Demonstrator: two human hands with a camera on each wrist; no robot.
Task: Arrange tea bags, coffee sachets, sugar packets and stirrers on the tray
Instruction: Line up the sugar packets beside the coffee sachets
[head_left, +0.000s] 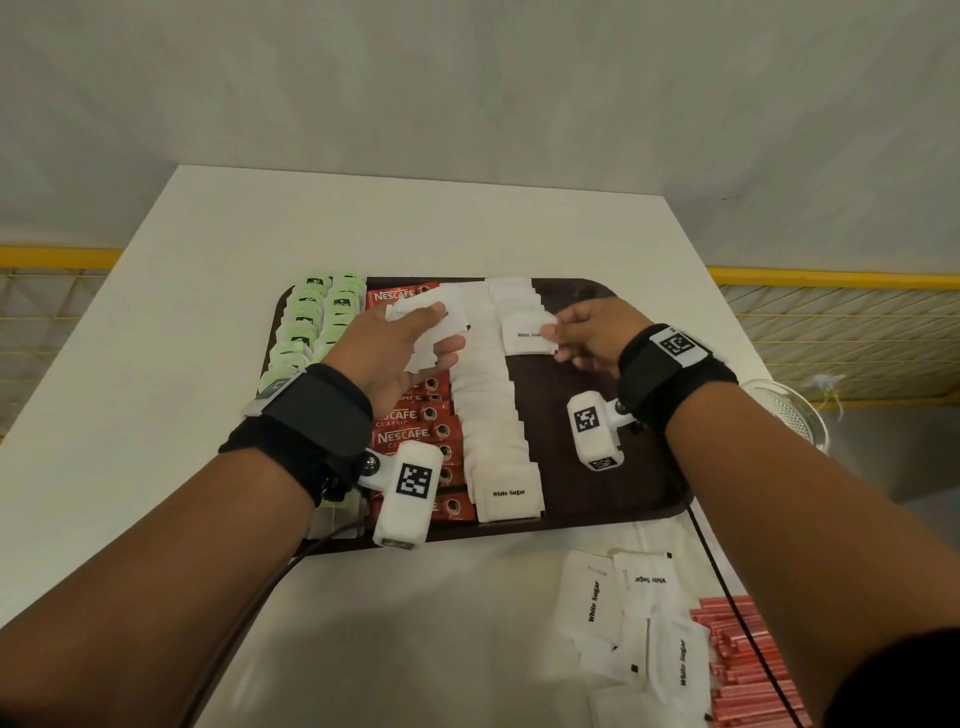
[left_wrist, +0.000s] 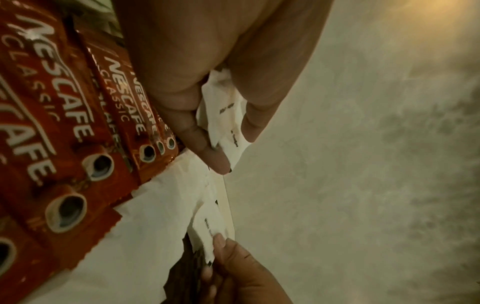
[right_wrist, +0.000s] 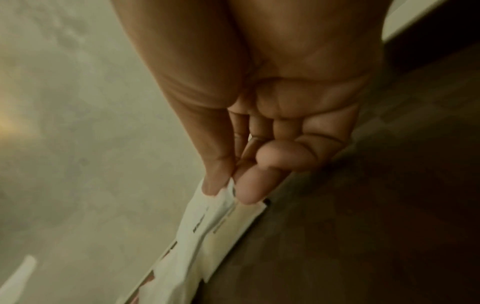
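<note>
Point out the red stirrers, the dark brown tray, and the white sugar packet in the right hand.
red stirrers (head_left: 737, 675), head view, bundle middle
dark brown tray (head_left: 597, 467), head view, bare floor
white sugar packet (head_left: 524, 335), head view, printed face

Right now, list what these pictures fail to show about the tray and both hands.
- Head view: the left hand covers part of the coffee sachets; their count is hidden.
- Head view: the stirrers are cut off by the lower edge and the right forearm.
- Left wrist view: how many sugar packets the hand holds is unclear; they are bunched.
- Right wrist view: print on the pinched sugar packet is blurred.
</note>
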